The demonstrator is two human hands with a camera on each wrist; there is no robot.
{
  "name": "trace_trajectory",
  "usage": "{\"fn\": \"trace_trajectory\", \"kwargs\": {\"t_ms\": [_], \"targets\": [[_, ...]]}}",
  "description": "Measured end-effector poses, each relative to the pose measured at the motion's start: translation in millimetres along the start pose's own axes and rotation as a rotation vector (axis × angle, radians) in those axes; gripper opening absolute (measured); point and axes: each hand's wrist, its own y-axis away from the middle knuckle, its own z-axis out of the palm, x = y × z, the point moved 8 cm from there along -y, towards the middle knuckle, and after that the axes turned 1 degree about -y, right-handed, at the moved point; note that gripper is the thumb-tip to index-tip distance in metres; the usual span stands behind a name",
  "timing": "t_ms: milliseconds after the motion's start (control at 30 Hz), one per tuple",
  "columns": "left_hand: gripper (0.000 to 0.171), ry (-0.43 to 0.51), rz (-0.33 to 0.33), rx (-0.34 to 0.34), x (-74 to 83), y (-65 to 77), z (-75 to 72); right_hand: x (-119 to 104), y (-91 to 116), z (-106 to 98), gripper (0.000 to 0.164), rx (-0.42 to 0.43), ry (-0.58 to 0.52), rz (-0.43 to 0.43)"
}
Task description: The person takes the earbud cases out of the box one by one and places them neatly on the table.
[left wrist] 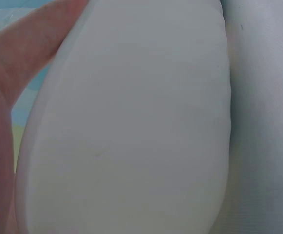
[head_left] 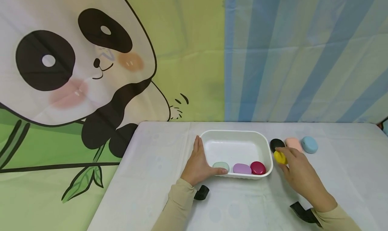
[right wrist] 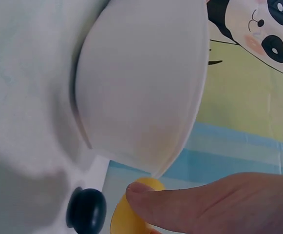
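Note:
A white plastic tray (head_left: 233, 152) sits on the table. My left hand (head_left: 201, 165) spreads around its left end, fingers straight along the side and thumb lying over the front rim. In the left wrist view, the tray's outer wall (left wrist: 131, 117) fills most of the frame. Along the tray's front lie a pale green piece (head_left: 221, 165), a purple piece (head_left: 242, 168) and a dark red piece (head_left: 258, 168), all smooth and rounded. Just right of the tray, my right hand (head_left: 303, 177) pinches a yellow rounded piece (head_left: 280, 157) between thumb and fingers; its thumb (right wrist: 165, 202) presses the piece's side.
Behind the right hand stand a black round piece (head_left: 277, 144), a peach piece (head_left: 293, 143) and a light blue round piece (head_left: 309, 144). The table (head_left: 145, 190) has a white cloth. A printed panda curtain (head_left: 188, 56) hangs behind its back edge.

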Motion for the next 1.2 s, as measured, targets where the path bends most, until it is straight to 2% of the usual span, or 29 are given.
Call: {"fn": "trace_trajectory", "kwargs": {"t_ms": [367, 667, 900, 1200], "targets": [[0.155, 0.007, 0.007, 0.003, -0.9, -0.2, 0.0, 10.5, 2.2, 13.3, 0.044, -0.009, -0.001, -0.010], [0.155, 0.005, 0.011, 0.011, -0.2, 0.2, -1.0, 16.3, 2.0, 22.1, 0.046, -0.052, 0.029, 0.009], [0.153, 0.004, 0.007, 0.010, 0.1, 0.3, -0.5, 19.5, 1.7, 28.9, 0.046, -0.123, 0.058, 0.045], [0.153, -0.002, 0.006, 0.006, -1.5, -0.9, 0.8, 19.2, 2.9, 28.7, 0.048, -0.137, 0.071, 0.049]]}}
